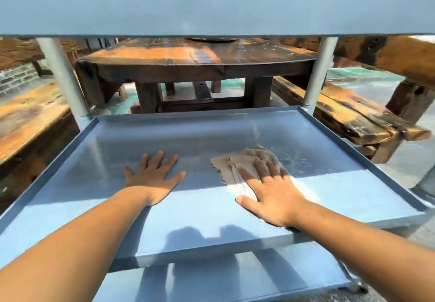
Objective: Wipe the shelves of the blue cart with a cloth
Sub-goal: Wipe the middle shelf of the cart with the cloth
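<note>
Beige, frayed folded cloth (237, 167) is pressed flat under the right hand (273, 193), fingers straight, on the right half of the blue metal cart's middle shelf (98, 181). Beside it, apart from the cloth, the left hand (153, 181) is laid palm-down with fingers spread. Weathered wooden benches (195, 64) are seen beyond the grey uprights (64, 76).

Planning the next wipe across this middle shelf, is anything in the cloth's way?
Only the left hand, lying flat on the shelf just left of the cloth; nothing else visible stands on it.
</note>
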`<state>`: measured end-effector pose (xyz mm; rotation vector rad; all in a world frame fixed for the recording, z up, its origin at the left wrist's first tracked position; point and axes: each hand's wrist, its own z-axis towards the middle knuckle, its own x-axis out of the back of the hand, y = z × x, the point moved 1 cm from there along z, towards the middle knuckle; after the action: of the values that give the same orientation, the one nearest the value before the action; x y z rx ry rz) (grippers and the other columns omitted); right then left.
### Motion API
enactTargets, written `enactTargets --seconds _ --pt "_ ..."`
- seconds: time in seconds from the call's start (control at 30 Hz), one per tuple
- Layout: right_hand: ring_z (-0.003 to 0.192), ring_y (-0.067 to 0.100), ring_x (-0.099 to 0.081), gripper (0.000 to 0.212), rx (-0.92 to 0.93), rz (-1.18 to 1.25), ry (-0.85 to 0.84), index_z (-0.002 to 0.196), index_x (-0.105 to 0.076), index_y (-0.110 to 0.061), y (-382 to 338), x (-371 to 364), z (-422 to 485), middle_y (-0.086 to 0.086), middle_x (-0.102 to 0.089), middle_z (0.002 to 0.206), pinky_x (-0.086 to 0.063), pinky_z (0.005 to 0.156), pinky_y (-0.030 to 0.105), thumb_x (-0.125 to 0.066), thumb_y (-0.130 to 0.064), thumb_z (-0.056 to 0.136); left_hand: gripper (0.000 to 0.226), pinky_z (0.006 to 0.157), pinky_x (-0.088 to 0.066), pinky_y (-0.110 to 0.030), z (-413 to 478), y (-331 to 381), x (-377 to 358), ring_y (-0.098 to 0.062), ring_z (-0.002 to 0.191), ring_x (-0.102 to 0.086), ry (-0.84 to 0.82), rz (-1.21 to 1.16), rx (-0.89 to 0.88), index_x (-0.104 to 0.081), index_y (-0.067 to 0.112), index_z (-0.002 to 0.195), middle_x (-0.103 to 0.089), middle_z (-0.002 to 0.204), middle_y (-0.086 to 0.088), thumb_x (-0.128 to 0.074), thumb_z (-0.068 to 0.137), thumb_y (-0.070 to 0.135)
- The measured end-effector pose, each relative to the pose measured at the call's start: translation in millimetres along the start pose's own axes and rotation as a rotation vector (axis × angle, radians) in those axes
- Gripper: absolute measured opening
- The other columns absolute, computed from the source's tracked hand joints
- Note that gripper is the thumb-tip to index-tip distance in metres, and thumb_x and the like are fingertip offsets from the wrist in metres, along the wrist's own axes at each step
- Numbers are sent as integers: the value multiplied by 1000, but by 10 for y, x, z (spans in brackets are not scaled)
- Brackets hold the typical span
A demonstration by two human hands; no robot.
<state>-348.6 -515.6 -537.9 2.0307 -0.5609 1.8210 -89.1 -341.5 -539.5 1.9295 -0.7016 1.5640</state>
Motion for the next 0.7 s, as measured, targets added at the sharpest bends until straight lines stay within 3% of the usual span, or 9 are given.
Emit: enactTargets --seconds 0.17,0.27,0.33,0.4,0.47,0.53,0.6,0.7 --pt "156 22 11 73 214 -6 -88 149 16 -60 397 63 -360 -1 14 170 6 124 46 -7 -86 85 74 113 4 -70 -55 44 36 -32 150 17 -57 1 52 7 57 148 18 164 11 -10 82 86" --pt "154 10 13 60 281 110 -160 142 8 -74 574 224 -414 -22 14 164 10 123 36 -8 -86 86 65 114 -12 -66 -57 223 53 -35 151 -1 -11 38 120 -8 41 153 1 166 -1 -19 95 68" --pt "153 2 10 50 311 164 -130 142 -1 -76 636 270 -431 -33 9 161 12 119 25 -14 -77 93 45 110 -31 -53 -44 457 74 -32 141 -28 128 76 -9 -37 20 142 -32 154 -9 -34 101 37" --pt "152 4 19 51 420 58 -99 147 2 -69 661 235 -477 -31 15 163 18 118 28 -14 -71 98 33 108 -34 -45 -79 719 23 -28 133 -36 247 70 -291 -50 17 129 -47 142 -5 -39 98 22" --pt "153 11 19 57 475 -15 -124 147 9 -67 655 208 -411 -29 22 162 13 122 38 -13 -75 96 38 117 -18 -51 -89 865 -41 -24 146 -20 248 32 -473 -44 25 136 -35 155 3 -34 101 36" --pt "155 11 1 62 473 -33 -182 146 11 -68 640 224 -235 -26 16 164 -4 121 36 -20 -80 93 53 116 7 -60 -40 876 -111 -23 152 11 159 21 -434 -21 43 150 1 165 14 -23 99 56" --pt "154 11 -7 65 460 5 -186 146 10 -69 606 216 13 -22 3 167 -9 116 31 -27 -79 93 68 114 15 -61 3 844 -187 -22 148 28 116 46 -367 7 48 151 27 160 14 -12 91 72" --pt "150 14 30 74 428 -49 -78 150 16 -59 549 157 496 -19 24 163 17 119 35 -21 -83 89 79 115 14 -61 24 854 -223 -18 146 31 97 20 -371 25 48 146 36 157 10 -5 81 81"
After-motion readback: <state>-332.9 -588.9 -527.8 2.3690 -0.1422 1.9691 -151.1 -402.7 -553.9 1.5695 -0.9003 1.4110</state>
